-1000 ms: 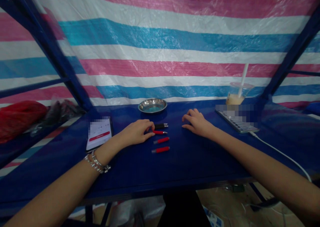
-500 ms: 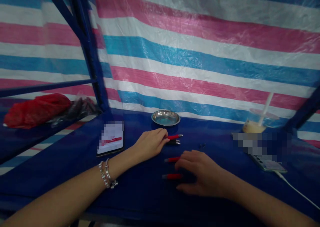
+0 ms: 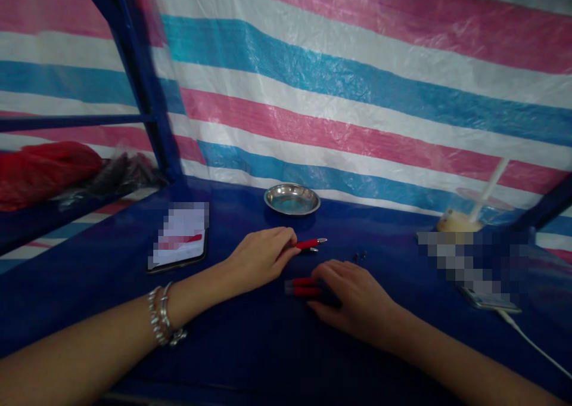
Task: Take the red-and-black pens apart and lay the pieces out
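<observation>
Left hand point(image 3: 264, 254): fingers closed on red pen point(image 3: 306, 245), silver tip pointing right.
Right hand point(image 3: 351, 298): half-curled over two grey-ended red barrels point(image 3: 307, 290), side by side; grip unclear.
Tabletop point(image 3: 241, 349): blue stretch separates left hand from phone point(image 3: 185, 251); steel dish point(image 3: 292, 205) near far edge.

Red pen point(image 3: 307, 245), blue table point(image 3: 241, 346)

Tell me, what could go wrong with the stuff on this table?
The small dark bits lie near the right hand, so a nudge might scatter them. The drink stands close to the phone with the white cable; if it tipped, it could wet the phone.
</observation>
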A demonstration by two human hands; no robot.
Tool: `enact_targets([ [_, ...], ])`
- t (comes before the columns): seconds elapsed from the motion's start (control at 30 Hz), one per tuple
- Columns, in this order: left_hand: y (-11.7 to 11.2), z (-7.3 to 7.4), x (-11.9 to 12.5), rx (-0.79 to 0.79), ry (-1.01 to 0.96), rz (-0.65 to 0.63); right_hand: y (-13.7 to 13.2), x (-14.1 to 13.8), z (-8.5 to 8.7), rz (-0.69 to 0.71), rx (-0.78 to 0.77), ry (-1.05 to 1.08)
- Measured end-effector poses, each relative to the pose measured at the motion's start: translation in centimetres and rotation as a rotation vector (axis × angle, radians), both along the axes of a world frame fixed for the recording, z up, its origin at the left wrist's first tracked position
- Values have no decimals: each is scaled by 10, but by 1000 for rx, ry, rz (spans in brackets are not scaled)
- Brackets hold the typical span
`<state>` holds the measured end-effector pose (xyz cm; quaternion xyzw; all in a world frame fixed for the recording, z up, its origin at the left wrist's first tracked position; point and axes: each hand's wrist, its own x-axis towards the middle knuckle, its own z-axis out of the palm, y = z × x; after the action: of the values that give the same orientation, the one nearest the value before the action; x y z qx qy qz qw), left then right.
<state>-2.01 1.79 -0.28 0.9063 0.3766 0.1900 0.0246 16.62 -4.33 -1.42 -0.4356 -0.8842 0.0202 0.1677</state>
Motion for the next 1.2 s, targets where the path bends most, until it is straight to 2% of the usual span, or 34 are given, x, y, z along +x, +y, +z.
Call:
enact_targets([
  [0.13, -2, 0, 0, 9, -19, -24, 12, 11, 1, -215, -5, 272],
  [0.2, -4, 0, 1, 9, -28, -48, 19, 15, 0, -272, -43, 358],
  [0.37, -9, -3, 4, -8, -26, -109, 28, 18, -4, -176, -154, 404],
  [0.7, -11, -4, 6, 62, -125, -121, 24, 16, -5, -157, -97, 492],
  [1.0, -10, -5, 7, 52, -82, -119, 26, 13, -3, -77, -407, 858],
  [1.2, -10, -6, 7, 30, -112, -129, 28, 13, -7, -66, -349, 843],
])
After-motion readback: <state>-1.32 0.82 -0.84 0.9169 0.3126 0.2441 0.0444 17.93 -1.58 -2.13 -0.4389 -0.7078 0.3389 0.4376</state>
